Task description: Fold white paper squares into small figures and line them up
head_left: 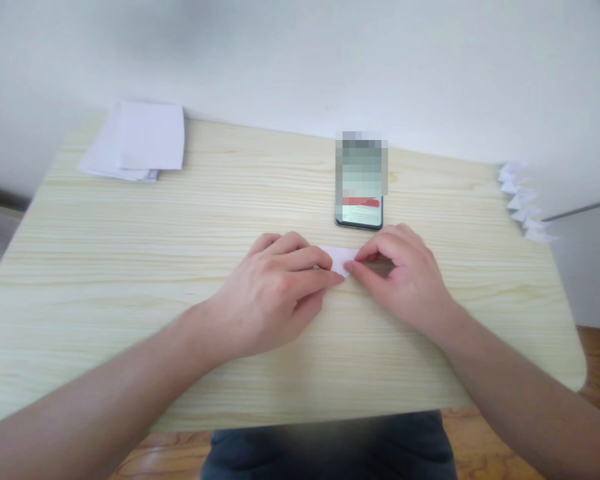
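A small piece of white paper (341, 257) lies on the table between my hands, its left part covered by my fingers. My left hand (280, 283) rests over it, fingers bent and the index fingertip pressing the paper near its lower edge. At the right end, my right hand (405, 273) pinches the paper's edge between thumb and index finger. Whether the paper is folded underneath my left hand is hidden.
Just beyond my hands a phone (361, 215) lies on the wooden table (130, 267), its screen partly pixelated. White paper sheets (153, 137) are stacked at the back left. Several folded white paper pieces (523, 200) line the right edge. A wall (280, 60) borders the back.
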The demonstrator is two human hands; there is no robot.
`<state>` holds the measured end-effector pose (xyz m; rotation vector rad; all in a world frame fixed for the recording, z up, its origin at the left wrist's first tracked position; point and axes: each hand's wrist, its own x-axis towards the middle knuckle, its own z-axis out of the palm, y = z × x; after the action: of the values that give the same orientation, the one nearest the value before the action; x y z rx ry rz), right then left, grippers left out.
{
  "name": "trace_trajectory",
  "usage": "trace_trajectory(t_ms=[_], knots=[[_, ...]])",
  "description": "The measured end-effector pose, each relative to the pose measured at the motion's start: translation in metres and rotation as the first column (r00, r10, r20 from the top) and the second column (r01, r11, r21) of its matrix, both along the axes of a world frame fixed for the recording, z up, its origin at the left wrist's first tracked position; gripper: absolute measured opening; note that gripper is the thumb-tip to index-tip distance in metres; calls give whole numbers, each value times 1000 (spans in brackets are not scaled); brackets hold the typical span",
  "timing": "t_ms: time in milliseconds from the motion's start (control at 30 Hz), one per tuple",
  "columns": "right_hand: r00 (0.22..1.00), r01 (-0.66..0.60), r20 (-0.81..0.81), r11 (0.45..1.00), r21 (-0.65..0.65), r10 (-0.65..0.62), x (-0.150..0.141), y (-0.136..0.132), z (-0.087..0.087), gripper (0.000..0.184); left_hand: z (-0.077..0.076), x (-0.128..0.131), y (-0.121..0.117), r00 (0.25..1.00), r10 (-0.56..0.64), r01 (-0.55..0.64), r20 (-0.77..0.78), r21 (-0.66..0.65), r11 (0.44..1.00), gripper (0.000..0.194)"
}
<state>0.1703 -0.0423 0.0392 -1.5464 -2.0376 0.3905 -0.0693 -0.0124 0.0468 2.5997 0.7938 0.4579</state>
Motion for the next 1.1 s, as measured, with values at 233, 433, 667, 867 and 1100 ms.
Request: trace_trajectory(t_ms=[233, 433, 667, 867, 1100], knots=[[1000, -8, -14, 1000, -13, 8, 0, 1, 1, 10, 2, 0, 1, 1000, -15, 15, -2, 15, 1000, 30], [998, -31, -46, 1000, -2, 30, 0, -3, 3, 8, 0, 1, -2, 1000, 19, -19, 3, 38, 999, 30], [998, -57, -32, 998, -5, 56, -2, -3, 3, 9, 2, 0, 0, 1000, -12, 11, 14, 37, 999, 26], [998, -62, -18, 998, -18, 62, 0, -1, 4, 9, 2, 0, 0, 1000, -6, 6, 28, 18, 1000, 26], [999, -50, -20, 998, -25, 49, 11, 6, 5, 3, 3, -1, 0, 1000, -13, 13, 16, 17, 1000, 29]])
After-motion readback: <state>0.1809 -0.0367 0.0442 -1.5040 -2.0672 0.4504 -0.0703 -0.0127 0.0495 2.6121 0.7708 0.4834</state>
